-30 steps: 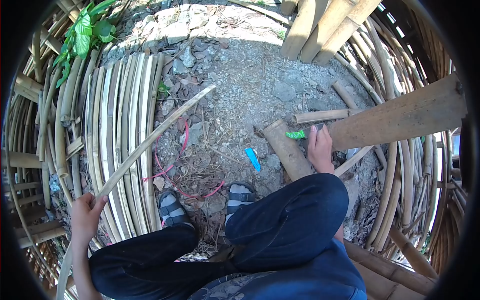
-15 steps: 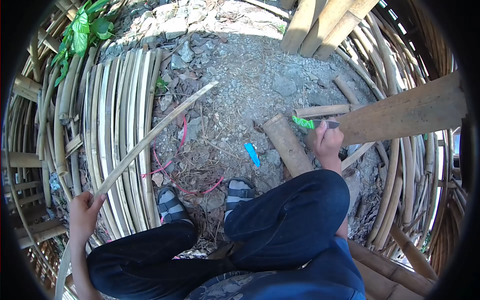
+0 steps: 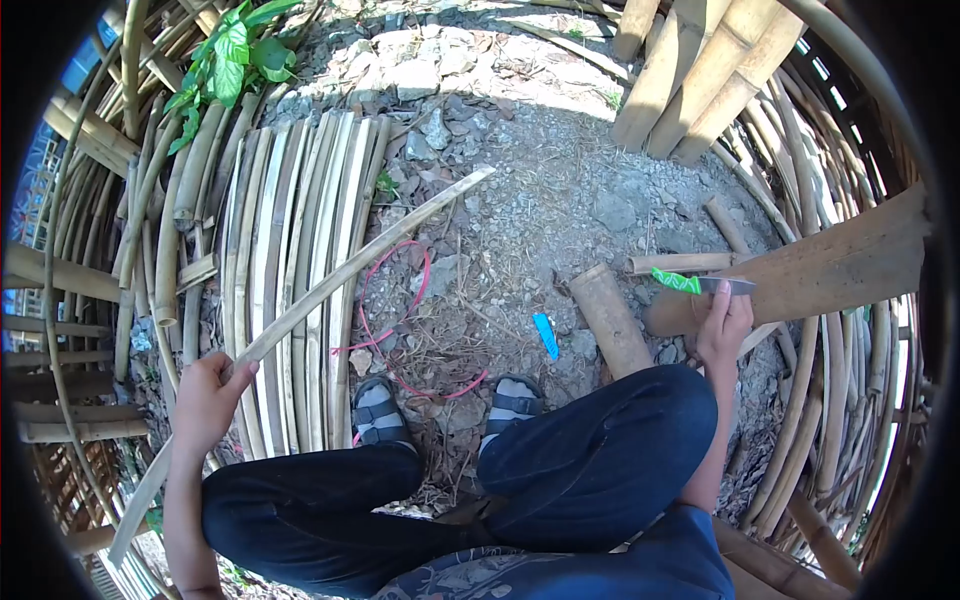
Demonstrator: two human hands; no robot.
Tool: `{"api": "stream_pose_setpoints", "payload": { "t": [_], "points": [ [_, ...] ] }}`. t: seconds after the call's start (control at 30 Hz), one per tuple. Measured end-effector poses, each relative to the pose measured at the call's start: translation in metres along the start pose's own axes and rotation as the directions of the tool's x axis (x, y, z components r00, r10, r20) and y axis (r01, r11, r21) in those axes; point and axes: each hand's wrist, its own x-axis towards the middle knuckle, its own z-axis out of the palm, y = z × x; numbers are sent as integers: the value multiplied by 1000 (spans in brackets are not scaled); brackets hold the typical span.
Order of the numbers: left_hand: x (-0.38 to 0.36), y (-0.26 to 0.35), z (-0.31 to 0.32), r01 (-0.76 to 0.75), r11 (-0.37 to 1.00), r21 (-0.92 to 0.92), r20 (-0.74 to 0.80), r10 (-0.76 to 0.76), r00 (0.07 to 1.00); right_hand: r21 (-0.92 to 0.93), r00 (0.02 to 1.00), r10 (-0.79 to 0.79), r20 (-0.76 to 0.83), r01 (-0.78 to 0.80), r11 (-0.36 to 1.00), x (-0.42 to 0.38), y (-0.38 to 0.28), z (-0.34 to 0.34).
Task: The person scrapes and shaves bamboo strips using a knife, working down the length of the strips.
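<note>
The left hand [image 3: 208, 402] holds a long, flat bamboo strip [image 3: 350, 265], its fingers curled around it and the thumb laid along it. The pale strip, smooth and slightly curved, slants across a pile of split bamboo slats [image 3: 305, 280] near the ground's left edge; its far end is above the middle of the ground [image 3: 500, 240]. The slats lie side by side, long and narrow, some creamy white, others greyish tan.

The right hand [image 3: 722, 325] pinches a knife [image 3: 700, 285] between thumb and fingers, at the dark part beside the handle. The handle is bright green with a white zigzag-like pattern; the dark part points right, in front of a thick bamboo post [image 3: 830, 268] with a dull, scuffed surface.

Below and left of the knife lies a short, round bamboo section [image 3: 610, 322], with a slim bamboo piece [image 3: 683, 263] near its upper end. A small, flat blue piece [image 3: 546, 336] with a tapered end lies on the ground between this section and a loop of thin pink strap [image 3: 425, 275]. The ground is grey and gritty, with angular stones, dry leaves and straw.

Broad-leaved greenery [image 3: 230, 55] is at the upper left corner. Beyond the poles there, a blue panel [image 3: 42, 170] bears pale marks, too small to read. The blue shirt [image 3: 640, 565] has a pale print, also unreadable.
</note>
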Motion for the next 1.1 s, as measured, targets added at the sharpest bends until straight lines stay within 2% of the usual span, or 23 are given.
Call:
{"api": "stream_pose_setpoints", "payload": {
  "t": [0.07,0.1,0.13,0.2,0.3,0.37,0.4,0.43,0.47,0.5,0.53,0.57,0.6,0.63,0.73,0.77,0.8,0.87,0.9,0.93,1.0,1.07,1.1],
  "points": [
    [-5,1,-1,-46,999,-17,-59,44,997,148,998,53,-37,-47,988,14,-25,-25],
    [-5,-2,-1,-81,997,-15,-72,79,994,332,995,45,-94,-11,943,18,-29,-31],
    [-6,-5,-1,-117,993,-10,-85,115,990,619,991,114,-74,-44,784,23,-30,-38],
    [-11,1,-5,-131,987,-95,-97,122,988,918,943,327,-53,-82,387,34,-83,-51],
    [-17,4,-9,-174,982,-77,-91,167,982,991,937,335,99,-123,52,31,-119,-74],
    [-21,5,-8,-202,978,-57,-110,195,975,906,907,177,381,-329,-267,7,-150,-73],
    [-21,3,-7,-229,971,-75,-128,218,967,841,799,287,529,-449,-300,-9,-185,-67],
    [-22,4,-8,-239,968,-79,-135,228,964,684,647,227,728,-665,-300,-26,-207,-63],
    [-23,5,-8,-276,959,-63,-170,262,950,459,429,165,888,-824,-333,-40,-220,-56],
    [-25,7,-7,-311,949,-45,-202,296,934,249,251,46,967,-885,-394,-55,-228,-48],
    [-27,10,-8,-326,944,-46,-202,311,929,101,103,16,995,-908,-407,-69,-239,-39],
    [-31,14,-10,-334,942,-15,-250,320,914,7,52,-89,995,-896,-444,-83,-243,-29],
    [-34,15,-11,-340,940,17,-296,330,897,-44,84,-205,975,-833,-551,-105,-243,-17],
    [-38,15,-11,-368,929,48,-340,361,868,-80,74,-237,969,-811,-579,-120,-251,-13],
    [-46,16,-11,-372,927,46,-437,354,827,-416,-256,-355,899,-751,-513,-162,-256,2],
    [-48,14,-11,-399,915,64,-473,380,795,-502,-317,-410,855,-704,-502,-177,-246,11],
    [-50,14,-12,-405,912,66,-478,385,789,-495,-309,-410,858,-709,-502,-171,-250,11],
    [-55,15,-15,-401,911,95,-513,390,765,-156,-84,-176,981,-876,-456,-144,-263,5],
    [-57,16,-17,-401,911,97,-518,390,761,-61,-9,-122,992,-903,-424,-124,-273,-3],
    [-59,17,-19,-401,909,117,-534,398,746,-40,-16,-74,997,-939,-341,-115,-278,-7],
    [-67,20,-22,-382,914,138,-557,390,733,-256,-249,-56,967,-943,-214,-114,-270,-3],
    [-75,26,-27,-357,912,203,-540,409,736,-360,-351,-82,933,-918,-169,-97,-266,3],
    [-80,29,-31,-382,910,159,-492,408,769,-235,-234,-21,972,-965,-113,-78,-276,-1]
  ]
}}
